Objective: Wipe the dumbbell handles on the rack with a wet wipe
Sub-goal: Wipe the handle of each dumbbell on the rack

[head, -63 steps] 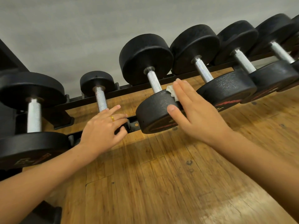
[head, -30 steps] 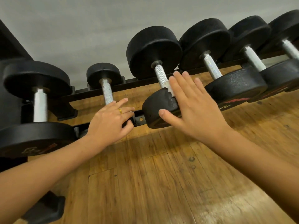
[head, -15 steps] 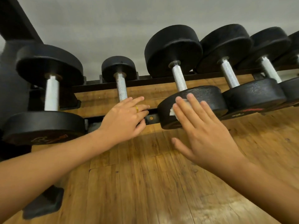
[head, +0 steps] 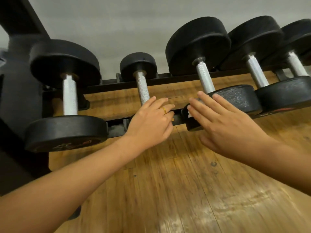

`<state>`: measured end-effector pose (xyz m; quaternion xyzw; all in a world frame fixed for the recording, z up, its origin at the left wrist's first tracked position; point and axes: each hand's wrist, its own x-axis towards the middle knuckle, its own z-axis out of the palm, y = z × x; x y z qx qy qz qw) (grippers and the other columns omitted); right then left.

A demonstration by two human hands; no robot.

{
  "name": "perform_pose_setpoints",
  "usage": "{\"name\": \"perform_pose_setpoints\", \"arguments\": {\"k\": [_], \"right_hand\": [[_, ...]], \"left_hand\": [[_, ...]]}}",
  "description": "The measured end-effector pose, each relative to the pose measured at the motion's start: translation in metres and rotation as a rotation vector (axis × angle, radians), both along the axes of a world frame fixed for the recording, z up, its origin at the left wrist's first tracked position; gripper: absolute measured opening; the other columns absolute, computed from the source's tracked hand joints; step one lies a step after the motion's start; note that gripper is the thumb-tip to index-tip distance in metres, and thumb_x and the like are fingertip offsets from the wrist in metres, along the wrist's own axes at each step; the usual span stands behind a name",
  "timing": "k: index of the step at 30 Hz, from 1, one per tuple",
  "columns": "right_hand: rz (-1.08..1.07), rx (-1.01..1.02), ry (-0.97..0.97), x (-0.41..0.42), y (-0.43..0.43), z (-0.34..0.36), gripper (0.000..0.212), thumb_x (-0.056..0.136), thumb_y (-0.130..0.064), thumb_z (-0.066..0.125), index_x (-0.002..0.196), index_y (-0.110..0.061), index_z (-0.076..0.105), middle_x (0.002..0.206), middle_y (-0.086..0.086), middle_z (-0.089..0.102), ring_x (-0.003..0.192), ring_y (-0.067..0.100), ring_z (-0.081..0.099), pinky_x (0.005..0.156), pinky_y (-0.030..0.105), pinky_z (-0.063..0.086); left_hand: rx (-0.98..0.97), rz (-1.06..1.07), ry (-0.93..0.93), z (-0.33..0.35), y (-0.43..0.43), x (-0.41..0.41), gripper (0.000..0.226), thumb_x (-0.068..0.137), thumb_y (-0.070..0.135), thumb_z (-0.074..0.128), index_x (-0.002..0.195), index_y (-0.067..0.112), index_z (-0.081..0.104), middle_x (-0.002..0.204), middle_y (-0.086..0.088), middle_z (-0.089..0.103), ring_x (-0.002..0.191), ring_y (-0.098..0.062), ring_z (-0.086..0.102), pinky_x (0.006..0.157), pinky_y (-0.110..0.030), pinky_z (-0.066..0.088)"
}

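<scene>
Right hand (head: 223,125) flat, fingers straight, pressing wet wipe (head: 190,114) against near head of large dumbbell (head: 204,78); left hand (head: 149,123) curled over near end of small dumbbell (head: 142,88).

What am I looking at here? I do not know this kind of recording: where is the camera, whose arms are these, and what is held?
No machine is here: a person works with bare hands. One camera, worn on the head, looks forward and down, so both arms show from below. Black dumbbells with silver handles lie across the rails of a rack, above a wooden floor. The right hand, fingers straight, presses a white wet wipe, barely visible, against the near head of a large dumbbell. The left hand, wearing a gold ring, lies over the near end of the small dumbbell. That end is hidden, so a grip cannot be judged.
</scene>
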<state>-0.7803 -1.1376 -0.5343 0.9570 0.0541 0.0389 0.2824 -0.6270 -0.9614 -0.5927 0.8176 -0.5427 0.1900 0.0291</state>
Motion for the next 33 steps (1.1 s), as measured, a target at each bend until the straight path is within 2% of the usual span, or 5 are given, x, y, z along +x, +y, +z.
{"name": "perform_pose_setpoints", "arguments": {"k": [20,22,27,30,33], "right_hand": [[0.088,-0.15,0.216,0.01,0.007,0.003,0.065,0.106,-0.034,0.016,0.156,-0.001,-0.01,0.164,0.024,-0.013,0.151,0.04,-0.018,0.12,0.053,-0.012],[0.102,-0.156,0.194,0.017,0.009,0.002,0.065,0.106,-0.036,0.017,0.155,0.0,-0.006,0.164,0.025,-0.009,0.152,0.041,-0.014,0.123,0.054,-0.009],[0.157,-0.16,0.23,0.026,0.006,0.0,0.061,0.104,-0.024,0.029,0.156,0.003,0.014,0.163,0.029,0.01,0.152,0.044,0.002,0.121,0.055,-0.005],[0.343,0.004,0.15,0.02,-0.004,0.006,0.047,0.082,-0.014,0.059,0.127,-0.004,0.067,0.133,0.019,0.063,0.133,0.036,0.052,0.116,0.049,0.023],[0.293,0.207,0.216,0.02,-0.002,0.016,0.035,0.082,-0.015,0.068,0.117,-0.02,0.072,0.118,0.0,0.071,0.121,0.023,0.062,0.111,0.043,0.044]], "left_hand": [[0.319,0.234,-0.067,0.052,0.167,0.016,0.069,0.105,0.051,0.018,0.14,0.011,0.062,0.141,-0.012,0.063,0.145,-0.026,0.043,0.112,-0.054,0.042],[0.294,0.198,-0.043,0.053,0.164,0.02,0.074,0.107,0.052,0.011,0.139,0.011,0.063,0.139,-0.01,0.064,0.15,-0.018,0.029,0.113,-0.049,0.04],[0.278,0.214,-0.06,0.049,0.154,0.014,0.059,0.101,0.04,0.031,0.129,0.005,0.069,0.129,-0.017,0.07,0.132,-0.032,0.059,0.108,-0.053,0.048],[0.241,0.179,-0.084,0.043,0.158,0.019,0.058,0.101,0.038,0.031,0.128,0.003,0.069,0.129,-0.019,0.069,0.132,-0.034,0.059,0.107,-0.055,0.047],[0.252,0.148,-0.1,0.039,0.159,0.021,0.058,0.102,0.039,0.03,0.13,0.006,0.069,0.134,-0.017,0.067,0.137,-0.034,0.054,0.113,-0.055,0.041]]}}
